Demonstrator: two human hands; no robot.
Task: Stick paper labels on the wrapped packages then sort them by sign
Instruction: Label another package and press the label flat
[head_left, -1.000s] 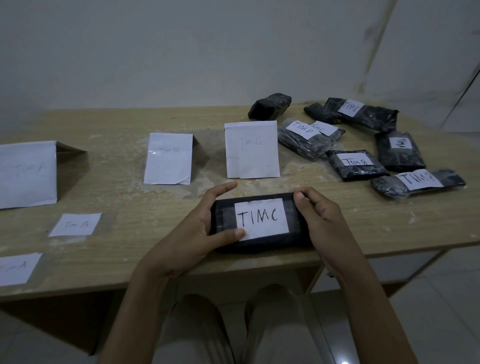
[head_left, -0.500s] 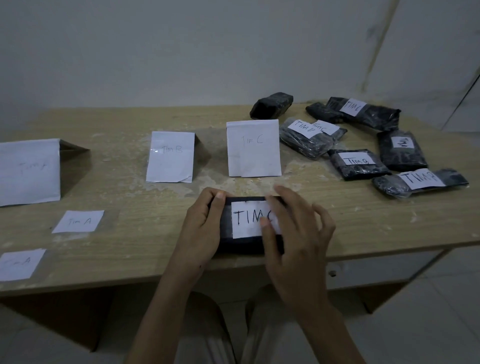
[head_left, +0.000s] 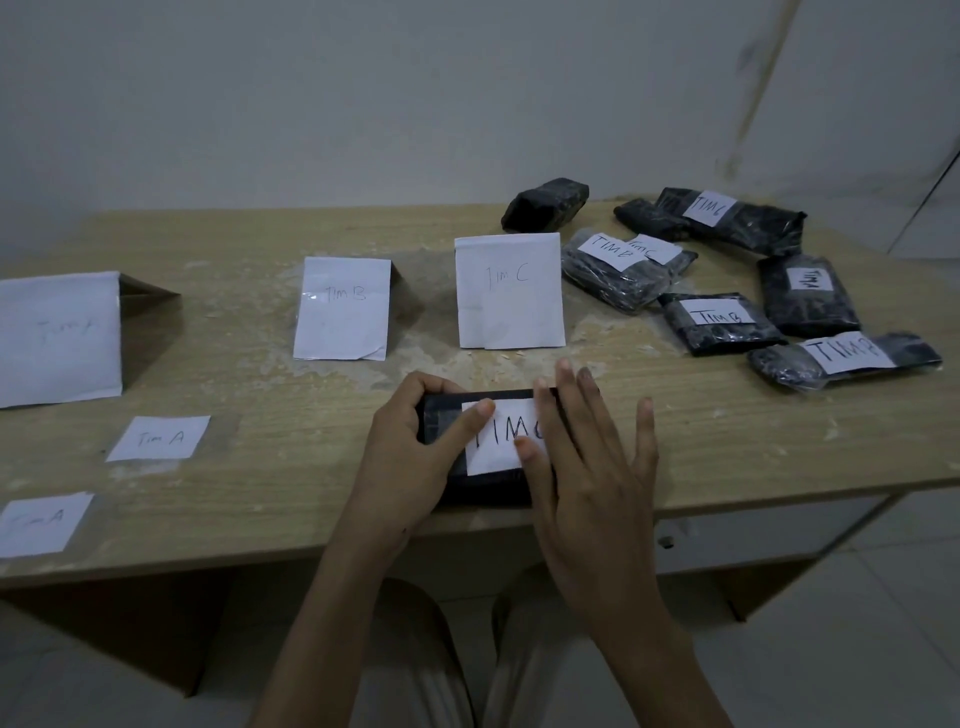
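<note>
We find the left hand (head_left: 410, 452) with its grip closed on the black package (head_left: 441, 418). The fingers curl over the far left edge and the thumb lies on the paper label (head_left: 496, 441). The right hand (head_left: 589, 467) has its grip open. Its fingers are straight and spread flat over the right half of the package, and its thumb tip touches the label's lower right part.

The package lies flat on the worktop (head_left: 270, 395) near the front edge, just in front of the standing "Tim C" sign (head_left: 509, 291) and apart from it. To the left of that stands the "Tim B" sign (head_left: 343, 309). Well to the left stands a third sign (head_left: 57, 338).

Two loose labels lie at front left, one reading "Tim A" (head_left: 158, 438). The second label (head_left: 44, 524) sits nearer the edge. At back right we count a group of labelled packages (head_left: 722, 325) lying close together, some overlapping. An unlabelled package (head_left: 545, 202) sits behind the "Tim C" sign.

The right hand covers the last letter on the held label, so we read only "TIM" and part of a curve. The third sign's writing is too faint to confirm. The second loose label is cut off by the frame edge.
</note>
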